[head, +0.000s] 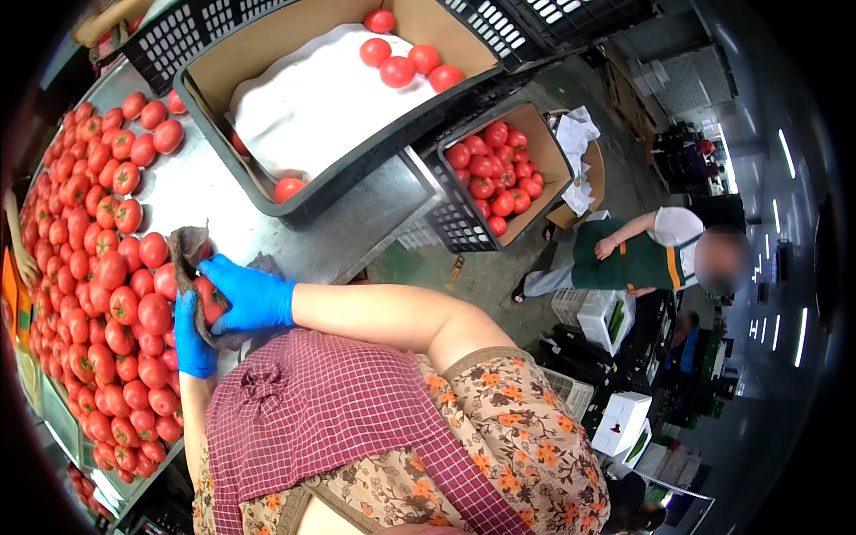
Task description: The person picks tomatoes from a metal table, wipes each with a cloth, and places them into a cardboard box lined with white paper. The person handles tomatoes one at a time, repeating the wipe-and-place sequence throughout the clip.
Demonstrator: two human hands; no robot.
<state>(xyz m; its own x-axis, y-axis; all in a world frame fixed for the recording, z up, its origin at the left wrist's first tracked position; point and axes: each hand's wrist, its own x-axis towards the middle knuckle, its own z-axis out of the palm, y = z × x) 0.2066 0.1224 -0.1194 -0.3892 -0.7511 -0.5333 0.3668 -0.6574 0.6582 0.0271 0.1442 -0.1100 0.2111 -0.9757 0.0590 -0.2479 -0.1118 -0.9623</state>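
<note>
Both my hands wear blue gloves and meet over the near edge of a pile of tomatoes (100,267). My left hand (194,334) holds a brown-grey cloth (184,257), which wraps around the side of a red tomato (212,302). My right hand (251,294) grips that same tomato from the other side, with its fingers over the top. The cloth and fingers hide part of the tomato. Beyond my hands, a black plastic crate (294,217) lined with cardboard holds a white sheet (321,100) and several tomatoes (398,71).
The metal table (361,214) ends to the right of my hands. Past its edge, a second crate (461,221) is filled with tomatoes (498,174). A person in a green apron (602,257) stands farther right near white boxes (622,421). Another person's hand (27,267) is at the pile's far left.
</note>
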